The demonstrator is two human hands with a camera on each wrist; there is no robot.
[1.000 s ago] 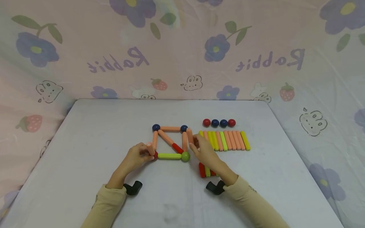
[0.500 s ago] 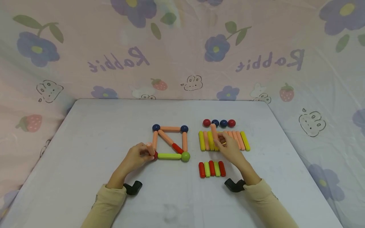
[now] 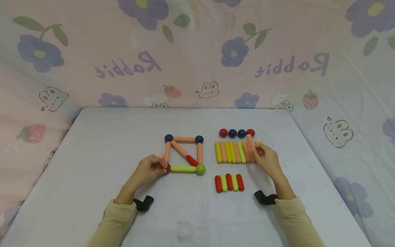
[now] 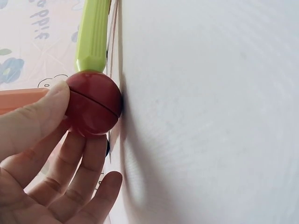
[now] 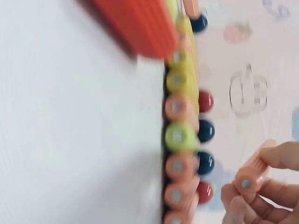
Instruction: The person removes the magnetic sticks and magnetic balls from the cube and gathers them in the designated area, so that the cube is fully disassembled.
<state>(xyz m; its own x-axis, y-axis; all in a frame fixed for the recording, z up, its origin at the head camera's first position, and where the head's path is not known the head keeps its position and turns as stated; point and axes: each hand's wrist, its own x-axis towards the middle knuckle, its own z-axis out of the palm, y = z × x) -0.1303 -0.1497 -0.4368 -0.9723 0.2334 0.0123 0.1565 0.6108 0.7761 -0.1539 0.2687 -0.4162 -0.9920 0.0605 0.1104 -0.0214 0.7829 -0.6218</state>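
Note:
My left hand (image 3: 148,169) pinches a red ball (image 4: 96,100) at the near left corner of a flat frame made of magnetic rods and balls. An orange rod (image 3: 162,160) rises from that ball beside the fingers. A light green rod (image 3: 183,169) links the red ball to a green ball (image 3: 201,169). Two dark blue balls form the far corners, and an orange-and-red diagonal (image 3: 182,151) crosses inside. Over the right part of the rod row, my right hand (image 3: 269,160) grips another orange magnetic rod (image 5: 252,172) between thumb and fingers, tilted upward.
A row of yellow, orange and green rods (image 3: 229,152) lies right of the frame. Behind it sit several red and blue balls (image 3: 232,133). Shorter red and green rods (image 3: 229,182) lie nearer. A printed curtain (image 3: 185,68) hangs behind the white table (image 3: 182,212).
My right hand has moved right with its orange rod, from beside the frame's far right corner to above the right part of the rod row. The left hand has stayed put.

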